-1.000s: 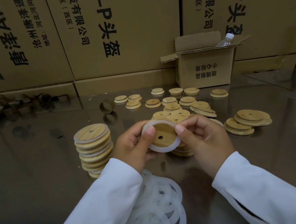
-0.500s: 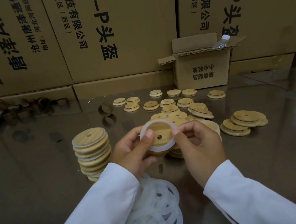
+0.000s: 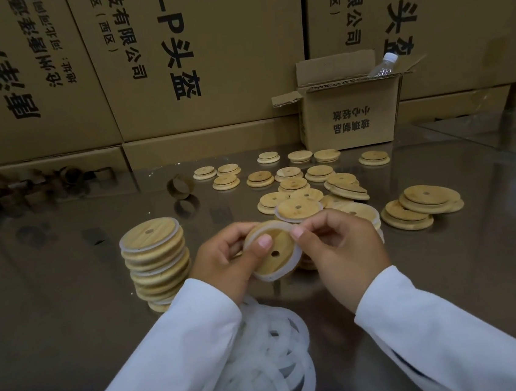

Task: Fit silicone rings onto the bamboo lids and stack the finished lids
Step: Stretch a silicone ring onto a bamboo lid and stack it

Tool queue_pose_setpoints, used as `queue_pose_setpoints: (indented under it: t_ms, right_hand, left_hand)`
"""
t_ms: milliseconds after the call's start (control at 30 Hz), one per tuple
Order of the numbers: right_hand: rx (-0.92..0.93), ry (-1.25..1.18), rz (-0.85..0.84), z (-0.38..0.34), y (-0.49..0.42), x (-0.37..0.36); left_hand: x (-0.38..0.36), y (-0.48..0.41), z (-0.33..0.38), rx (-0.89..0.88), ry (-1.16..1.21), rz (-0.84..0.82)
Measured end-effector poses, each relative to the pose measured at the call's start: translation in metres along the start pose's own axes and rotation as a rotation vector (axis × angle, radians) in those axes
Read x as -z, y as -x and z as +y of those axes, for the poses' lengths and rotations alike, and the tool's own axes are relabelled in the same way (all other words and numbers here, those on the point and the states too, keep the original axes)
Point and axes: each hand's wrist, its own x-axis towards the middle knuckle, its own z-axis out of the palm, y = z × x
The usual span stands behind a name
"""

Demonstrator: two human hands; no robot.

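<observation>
While L hand [image 3: 225, 264], R hand [image 3: 343, 248] fingers [image 3: 298, 232] tight on 1 lid [image 3: 284, 261] w/ ring [image 3: 275, 277], 1 stack [image 3: 155, 257] near.

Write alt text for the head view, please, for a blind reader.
A left hand and right hand hold a round bamboo lid, fitting a white silicone ring onto it. A stack of ringed lids stands to their left; loose rings lie nearer.

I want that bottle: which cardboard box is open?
The small box on the table, flaps up, bottle poking out; the large cartons behind it are closed.
</observation>
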Motion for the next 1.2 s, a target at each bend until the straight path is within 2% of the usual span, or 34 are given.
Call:
queue_pose_setpoints:
  t_ms: [167, 500, 700, 933, 1200]
  right_hand:
    - [-0.051, -0.067, -0.004, -0.002, -0.004, 0.001]
    - [0.038, -0.015, 0.033, 0.002, 0.003, -0.004]
    - [0.065, 0.034, -0.014, 0.001, 0.004, -0.003]
    - [-0.007, 0.111, -0.028, -0.002, -0.002, -0.001]
    - [-0.012, 0.13, -0.054, -0.005, -0.007, 0.005]
  left_hand:
    - [-0.001, -0.002, -0.002, 0.049, 0.139, -0.006]
    - [-0.002, -0.003, -0.001, 0.115, 0.227, 0.077]
    - [0.0, -0.002, -0.002, 0.123, 0.084, -0.015]
    - [0.001, -0.003, -0.005, -0.009, -0.013, 0.032]
    - [0.001, -0.005, -0.004, -0.013, 0.018, 0.051]
